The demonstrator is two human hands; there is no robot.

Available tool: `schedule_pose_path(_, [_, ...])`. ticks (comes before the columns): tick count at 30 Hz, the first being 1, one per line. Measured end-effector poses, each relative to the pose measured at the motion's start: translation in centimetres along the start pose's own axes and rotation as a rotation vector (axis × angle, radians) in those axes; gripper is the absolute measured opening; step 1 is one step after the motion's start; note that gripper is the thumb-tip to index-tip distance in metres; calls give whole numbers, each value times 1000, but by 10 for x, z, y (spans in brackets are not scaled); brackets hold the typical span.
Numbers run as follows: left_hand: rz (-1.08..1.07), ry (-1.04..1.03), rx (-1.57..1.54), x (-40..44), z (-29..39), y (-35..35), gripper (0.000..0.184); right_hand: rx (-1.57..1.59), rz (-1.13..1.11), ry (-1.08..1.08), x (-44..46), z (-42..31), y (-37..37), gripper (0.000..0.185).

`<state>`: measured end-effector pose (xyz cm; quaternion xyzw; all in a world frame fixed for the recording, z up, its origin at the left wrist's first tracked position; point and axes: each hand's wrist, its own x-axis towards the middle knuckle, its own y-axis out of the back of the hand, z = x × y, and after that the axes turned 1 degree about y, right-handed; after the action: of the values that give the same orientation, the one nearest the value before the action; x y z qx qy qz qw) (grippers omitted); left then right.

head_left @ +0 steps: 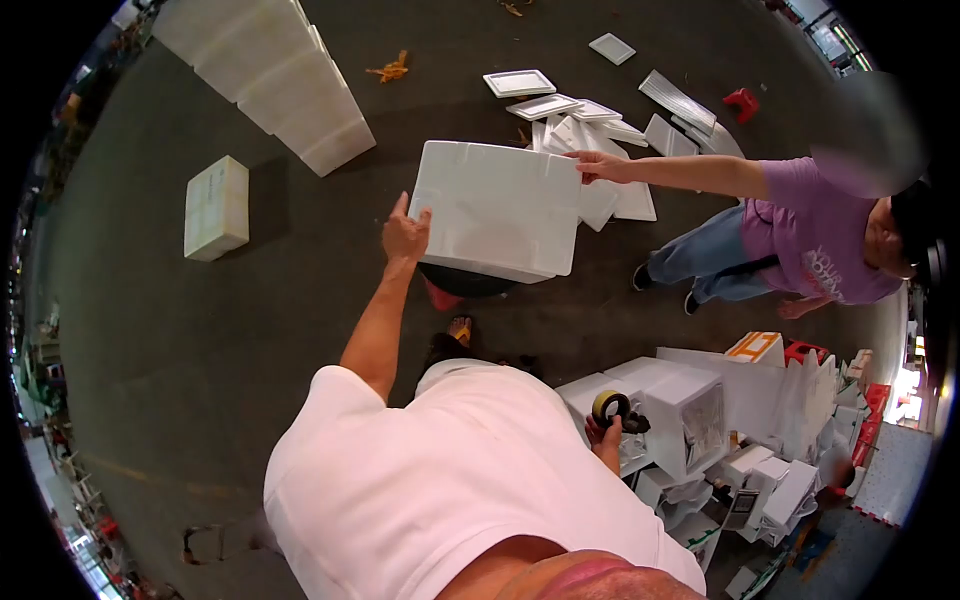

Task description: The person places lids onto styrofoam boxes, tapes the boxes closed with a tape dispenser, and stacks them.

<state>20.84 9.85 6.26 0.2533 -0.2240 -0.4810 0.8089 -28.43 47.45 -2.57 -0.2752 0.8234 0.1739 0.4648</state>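
Observation:
A large white foam box (497, 208) stands in front of me, above a dark round support. My left hand (406, 232) grips its left edge, fingers at the upper rim. At its right edge, a co-worker's hand (603, 167) touches the upper corner. My right hand (606, 437) is low on the right, closed round a tape dispenser with a roll of yellowish tape (611, 405). White foam boxes (684, 418) lie just beyond that hand.
White lids (577, 130) lie scattered on the floor ahead. Tall stacked foam boxes (290, 85) rise at the upper left, a single box (217, 208) below them. The co-worker (812, 235) stands at the right. A red object (741, 104) lies farther off.

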Motion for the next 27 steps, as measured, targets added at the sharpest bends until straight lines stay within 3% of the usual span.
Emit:
schedule_pose_path(3, [-44, -82, 80, -9, -20, -21, 66, 4, 54, 7, -14, 6, -4, 49])
schedule_pose_path(4, [-146, 10, 101, -18, 13, -3, 70, 25, 48, -3, -10, 16, 4, 48])
schedule_pose_path(8, [-66, -63, 64, -29, 36, 6, 67, 41, 79, -4, -5, 21, 9, 49])
schedule_pose_path(11, [-29, -171, -114, -37, 63, 11, 67, 60, 64, -42, 4, 29, 17, 53])
schedule_pose_path(13, [13, -444, -218, -41, 98, 7, 65, 127, 54, -19, 3, 42, 17, 51])
schedule_pose_path(14, [-141, -228, -198, -49, 106, 11, 72, 52, 50, -23, 19, 31, 18, 48])
schedule_pose_path(15, [-182, -247, -200, -53, 118, 5, 72, 12, 75, -35, 20, 43, 24, 46])
schedule_pose_path(17, [-126, -855, 59, -63, 141, -13, 82, 58, 48, -43, 17, 43, 22, 48])
schedule_pose_path(18, [-349, -805, 124, -61, 126, -38, 93, 64, 26, -49, 15, 40, 19, 47])
schedule_pose_path(23, [-525, -949, 159, -80, 134, -74, 102, 207, 51, 8, 13, 41, 11, 48])
schedule_pose_path(25, [-638, -938, 395, -75, 113, -89, 104, 290, 50, 12, 21, 61, 23, 50])
schedule_pose_path(27, [-670, -931, 430, -75, 97, -97, 104, 310, -24, 79, 27, 76, 29, 52])
